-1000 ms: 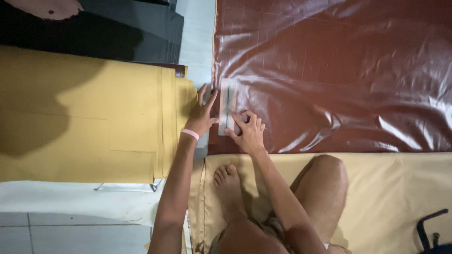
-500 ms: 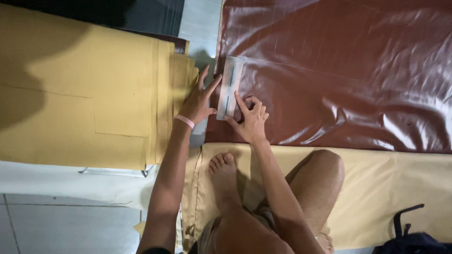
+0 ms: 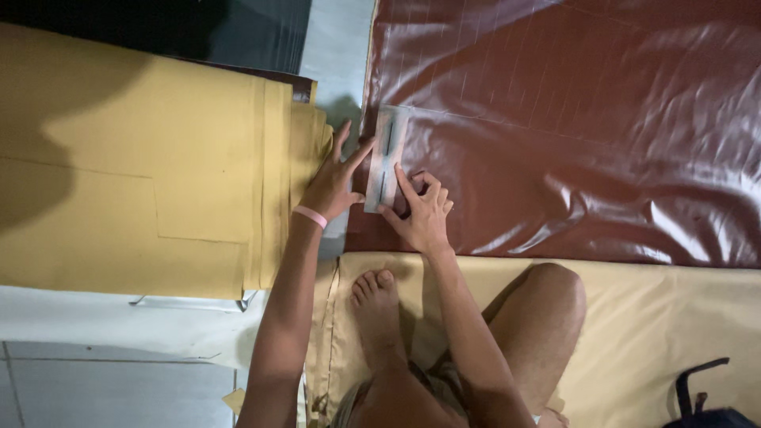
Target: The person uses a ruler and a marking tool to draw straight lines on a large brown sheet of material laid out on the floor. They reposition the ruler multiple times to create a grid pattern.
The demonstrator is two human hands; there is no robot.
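A clear, slim rectangular template (image 3: pixel 386 150) with a slot down its middle lies on the left edge of a glossy brown leather sheet (image 3: pixel 571 119). My left hand (image 3: pixel 331 184), with a pink band at the wrist, presses flat with spread fingers against the template's left side. My right hand (image 3: pixel 422 212) rests on the sheet at the template's lower right corner, its fingers curled; whether it pinches a small tool I cannot tell. Thin scored lines cross the brown sheet.
A stack of mustard-yellow sheets (image 3: pixel 143 174) lies to the left, with dark sheets (image 3: pixel 238 32) behind it. A pale tan sheet (image 3: pixel 658 325) lies under my bare foot (image 3: pixel 376 309) and knee. A black bag strap (image 3: pixel 697 388) shows at the bottom right. White tiled floor (image 3: pixel 95 372) is at the lower left.
The view has drifted, so everything sits lower in frame. My left hand's fingers have spread wider beside the template. My right hand stays at its lower corner.
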